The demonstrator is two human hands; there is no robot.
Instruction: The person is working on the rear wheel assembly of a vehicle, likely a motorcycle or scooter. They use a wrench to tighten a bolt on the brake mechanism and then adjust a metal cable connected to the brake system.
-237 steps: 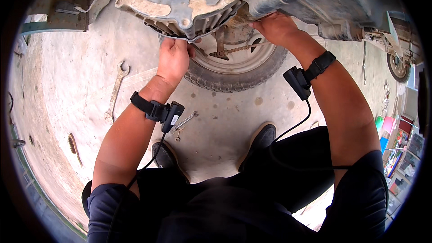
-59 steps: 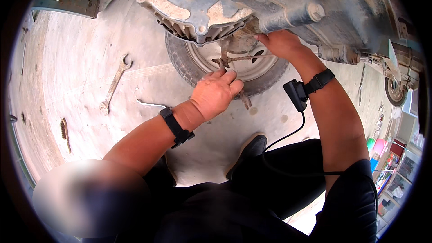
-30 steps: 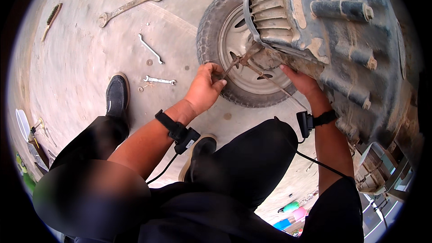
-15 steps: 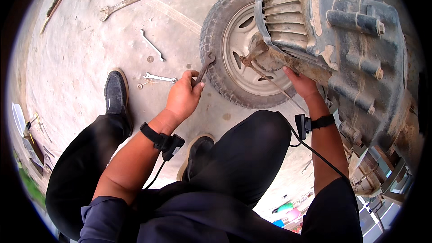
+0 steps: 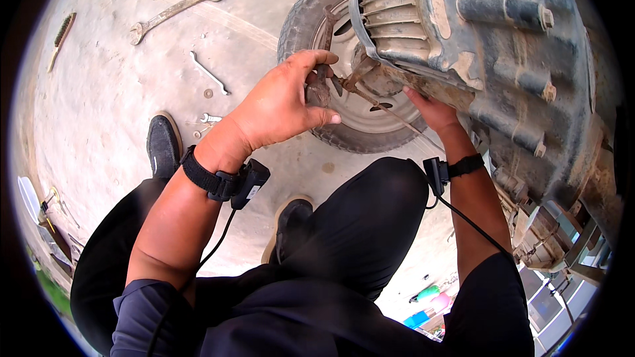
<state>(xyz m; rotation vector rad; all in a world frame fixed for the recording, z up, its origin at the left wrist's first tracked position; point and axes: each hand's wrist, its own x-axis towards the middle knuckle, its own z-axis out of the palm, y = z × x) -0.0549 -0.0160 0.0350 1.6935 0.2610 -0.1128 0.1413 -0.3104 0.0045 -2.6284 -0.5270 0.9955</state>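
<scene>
My left hand (image 5: 278, 100) is at the near-left side of the wheel (image 5: 304, 23), thumb and fingers curled around a rusty wrench (image 5: 319, 92). The wrench points up across the tyre, partly hidden by my fingers. Just right of it, a rusty lever (image 5: 360, 71) meets a thin brake rod (image 5: 400, 118) that runs down toward my right forearm. My right hand (image 5: 434, 114) is against the lower edge of the dirty axle housing (image 5: 443, 89), its thumb pointing up-left. The housing hides most of its fingers.
A large double-ended wrench (image 5: 178, 12), a small wrench (image 5: 208, 73) and a wooden-handled brush (image 5: 62, 39) lie on the concrete floor to the left. Another small wrench (image 5: 210, 118) is partly behind my left wrist. A bulky ribbed metal casing (image 5: 522, 66) overhangs the right side.
My left hand has moved up and right to the lever, turning the wrench over the wheel. My right hand stays beside the housing. The view has shifted slightly.
</scene>
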